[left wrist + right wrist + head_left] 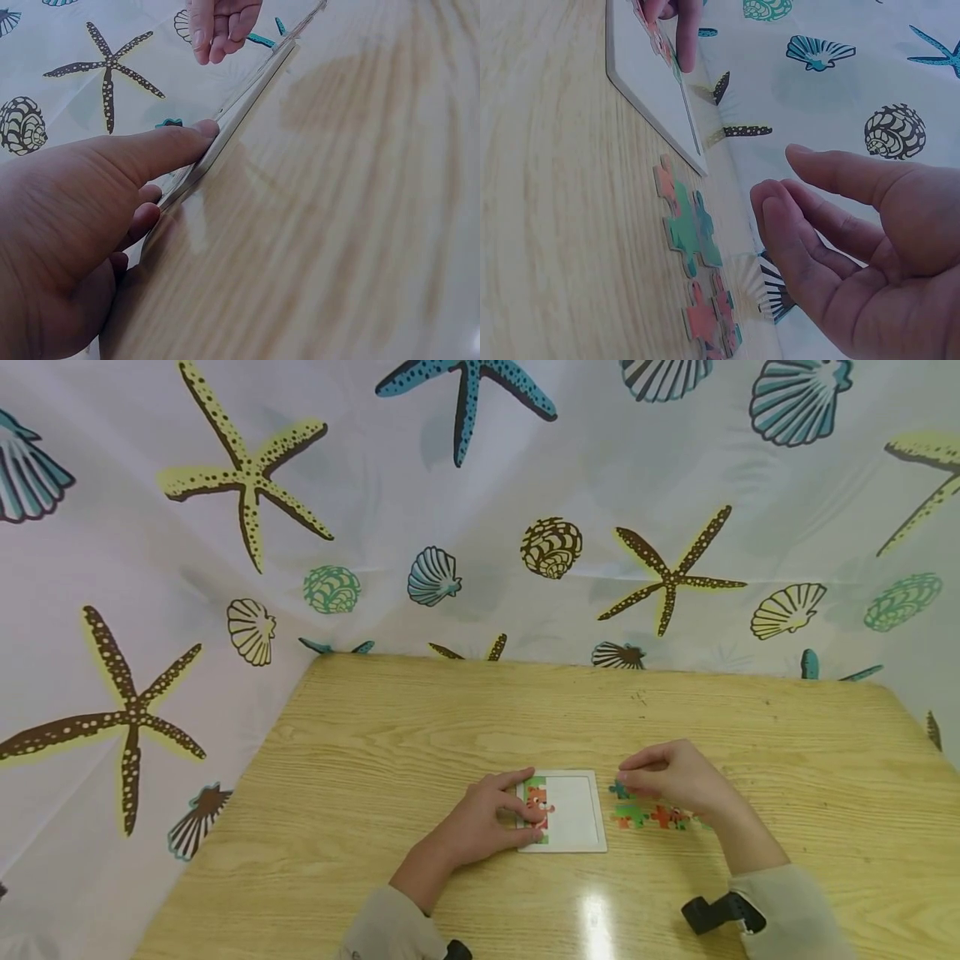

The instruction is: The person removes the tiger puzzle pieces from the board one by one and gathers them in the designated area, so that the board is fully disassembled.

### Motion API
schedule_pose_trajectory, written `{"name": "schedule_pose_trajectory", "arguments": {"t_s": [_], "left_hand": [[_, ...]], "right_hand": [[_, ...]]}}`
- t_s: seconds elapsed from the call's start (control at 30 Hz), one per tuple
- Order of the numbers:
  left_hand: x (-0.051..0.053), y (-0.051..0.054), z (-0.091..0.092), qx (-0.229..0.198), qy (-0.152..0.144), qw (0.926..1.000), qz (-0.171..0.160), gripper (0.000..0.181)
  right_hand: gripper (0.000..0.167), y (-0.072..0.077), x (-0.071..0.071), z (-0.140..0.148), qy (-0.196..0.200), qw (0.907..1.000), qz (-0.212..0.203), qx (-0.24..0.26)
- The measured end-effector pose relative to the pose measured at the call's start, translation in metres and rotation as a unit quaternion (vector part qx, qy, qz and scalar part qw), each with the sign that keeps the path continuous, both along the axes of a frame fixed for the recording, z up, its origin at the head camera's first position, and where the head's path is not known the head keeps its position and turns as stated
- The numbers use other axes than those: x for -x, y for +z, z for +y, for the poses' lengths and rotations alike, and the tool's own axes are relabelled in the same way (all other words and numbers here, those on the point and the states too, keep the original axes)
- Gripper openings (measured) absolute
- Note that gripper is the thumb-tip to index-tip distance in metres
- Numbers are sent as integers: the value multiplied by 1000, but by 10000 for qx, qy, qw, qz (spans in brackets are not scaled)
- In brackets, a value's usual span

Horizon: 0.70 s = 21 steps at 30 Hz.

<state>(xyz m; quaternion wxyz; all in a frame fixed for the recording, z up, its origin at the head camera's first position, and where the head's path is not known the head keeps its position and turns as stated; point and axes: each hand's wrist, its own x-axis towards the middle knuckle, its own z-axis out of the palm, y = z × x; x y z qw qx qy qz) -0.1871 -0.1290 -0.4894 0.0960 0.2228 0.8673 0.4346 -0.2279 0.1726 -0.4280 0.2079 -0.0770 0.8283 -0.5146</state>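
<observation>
A white-framed jigsaw board (573, 810) lies on the table, with a strip of fitted pieces showing an orange tiger (537, 797) along its left side. My left hand (480, 822) rests on the board's left part, fingers spread over the strip and frame. In the left wrist view its thumb (176, 146) touches the frame's edge. Right of the board lie several loose puzzle pieces (630, 815), green, orange, red and teal. Above them hovers my right hand (862, 247), its fingers loosely bent and thumb apart, holding nothing. A teal piece (618, 790) lies near its fingertips.
The wooden table (420, 718) reaches back to a white curtain (480, 510) printed with shells and starfish. The curtain also hangs along the left side. A black strap (723, 913) sits on my right wrist by the sleeve.
</observation>
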Motion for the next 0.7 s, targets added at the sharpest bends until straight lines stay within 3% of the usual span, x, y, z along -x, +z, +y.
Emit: {"name": "schedule_pose_trajectory", "arguments": {"t_s": [0.7], "left_hand": [[4,-4,1,-124,72,9998,118,16]], "right_hand": [[33,-16,3,-32,507,9978,111,422]]}}
